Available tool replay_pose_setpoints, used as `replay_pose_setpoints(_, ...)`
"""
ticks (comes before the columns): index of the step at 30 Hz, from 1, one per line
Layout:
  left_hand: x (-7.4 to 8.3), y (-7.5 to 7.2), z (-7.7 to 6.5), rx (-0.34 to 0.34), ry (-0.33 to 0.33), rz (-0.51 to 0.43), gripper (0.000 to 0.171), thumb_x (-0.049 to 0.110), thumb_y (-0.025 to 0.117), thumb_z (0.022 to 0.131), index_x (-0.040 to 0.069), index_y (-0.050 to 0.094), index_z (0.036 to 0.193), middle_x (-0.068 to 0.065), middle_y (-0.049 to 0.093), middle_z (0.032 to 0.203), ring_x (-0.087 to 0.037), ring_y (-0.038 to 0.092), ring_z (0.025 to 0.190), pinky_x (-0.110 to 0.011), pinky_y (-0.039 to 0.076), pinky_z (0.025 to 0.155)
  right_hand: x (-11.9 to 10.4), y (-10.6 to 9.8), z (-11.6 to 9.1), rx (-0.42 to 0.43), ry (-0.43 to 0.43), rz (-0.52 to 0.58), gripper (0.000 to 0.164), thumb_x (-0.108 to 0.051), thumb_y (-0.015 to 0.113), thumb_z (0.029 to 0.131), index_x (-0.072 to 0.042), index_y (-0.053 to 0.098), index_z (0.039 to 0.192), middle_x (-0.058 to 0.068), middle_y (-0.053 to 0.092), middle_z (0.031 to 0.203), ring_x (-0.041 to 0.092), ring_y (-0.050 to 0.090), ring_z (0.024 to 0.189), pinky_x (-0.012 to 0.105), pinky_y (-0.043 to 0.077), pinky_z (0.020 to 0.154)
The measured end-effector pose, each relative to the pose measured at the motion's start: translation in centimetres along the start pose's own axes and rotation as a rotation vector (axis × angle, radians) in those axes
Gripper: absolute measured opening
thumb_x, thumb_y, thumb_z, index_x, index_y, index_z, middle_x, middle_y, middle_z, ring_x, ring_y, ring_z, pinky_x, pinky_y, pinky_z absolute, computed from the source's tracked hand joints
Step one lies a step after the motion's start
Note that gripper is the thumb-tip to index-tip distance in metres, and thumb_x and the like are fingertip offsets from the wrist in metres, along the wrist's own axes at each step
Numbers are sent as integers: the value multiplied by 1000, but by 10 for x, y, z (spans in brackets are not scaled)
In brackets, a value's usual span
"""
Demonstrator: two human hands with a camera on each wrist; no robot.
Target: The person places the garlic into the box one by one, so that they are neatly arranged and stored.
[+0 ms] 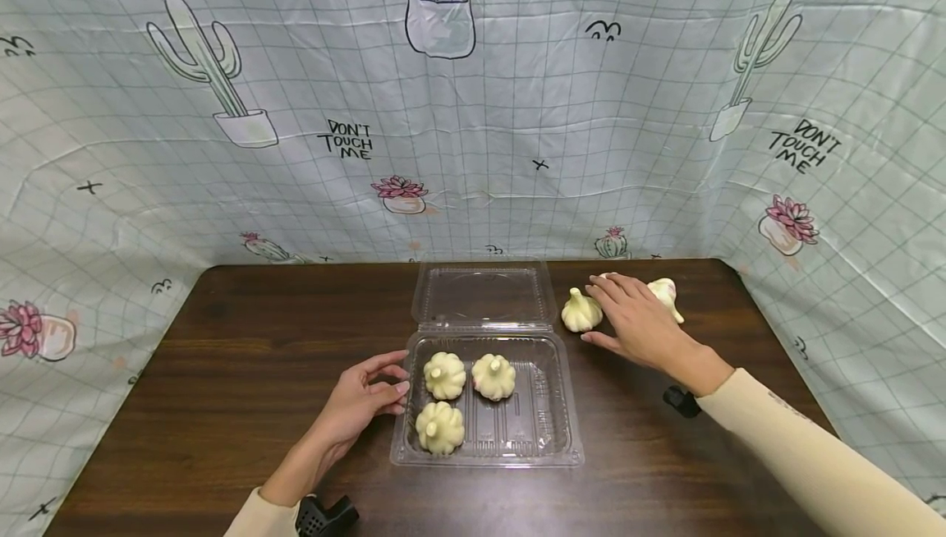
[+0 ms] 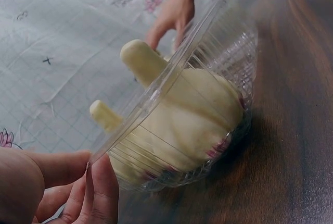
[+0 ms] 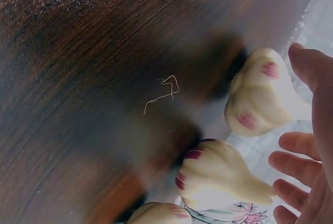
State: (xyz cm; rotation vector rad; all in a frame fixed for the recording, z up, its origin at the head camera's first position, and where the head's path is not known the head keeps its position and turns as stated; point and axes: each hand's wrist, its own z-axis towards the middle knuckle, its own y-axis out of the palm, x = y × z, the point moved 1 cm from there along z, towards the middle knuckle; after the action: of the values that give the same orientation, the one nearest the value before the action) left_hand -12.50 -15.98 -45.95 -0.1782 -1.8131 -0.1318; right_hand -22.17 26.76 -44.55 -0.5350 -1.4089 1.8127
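Note:
In the head view, a clear plastic clamshell container [image 1: 543, 406] lies with its lid [image 1: 484, 299] folded back. Three garlic bulbs [image 1: 493, 377] sit inside, stems up. My left hand [image 1: 358, 406] pinches the container's left rim between thumb and fingers, plainly seen in the left wrist view. Over on the right, my right hand [image 1: 639, 325] hovers with spread fingers among more garlic bulbs: one bulb [image 1: 580, 312] left of it and another bulb [image 1: 664, 297] beyond it; a third is mostly covered by the hand. In the right wrist view the fingers are apart from a purple-marked bulb [image 3: 218, 177].
A dark wooden table [image 1: 281, 340] carries everything. Behind and at both sides hangs a grid-patterned cloth [image 1: 488, 110] with cactus drawings. A thin pale strand [image 3: 171, 91] lies on the wood near the loose bulbs.

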Motion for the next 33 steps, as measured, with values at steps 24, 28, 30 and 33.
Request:
replay_pose_setpoints(24,-2,1,-1,10,-12,-1,54,-5,64,102,-8,47,153,-13,59,117,-10,67,80,-24,62,73,-2,11,5,0,19,22,63,-42,84,88,2,67,130,17,75,117,46,55,133,59,40,117)
replay_pose_setpoints(28,-2,1,-1,8,-12,-1,54,-5,64,102,-8,47,153,-13,59,117,-10,67,80,-24,62,73,-3,12,6,13,11,30,59,-38,88,85,1,68,125,17,76,113,45,56,132,59,40,116)
replay_pose_setpoints(30,-2,1,-1,2,-8,-1,54,-5,64,102,-8,46,153,-13,58,117,-9,67,80,-24,62,73,-4,12,6,29,3,31,58,-36,90,83,0,69,122,17,76,112,45,56,131,59,41,115)
replay_pose_setpoints(33,-1,0,-1,-6,-4,-4,55,-5,64,102,-9,45,154,-13,58,118,-9,67,80,-24,62,73,-4,12,6,58,-15,26,58,-35,92,80,0,69,119,16,76,110,44,58,127,59,42,113)
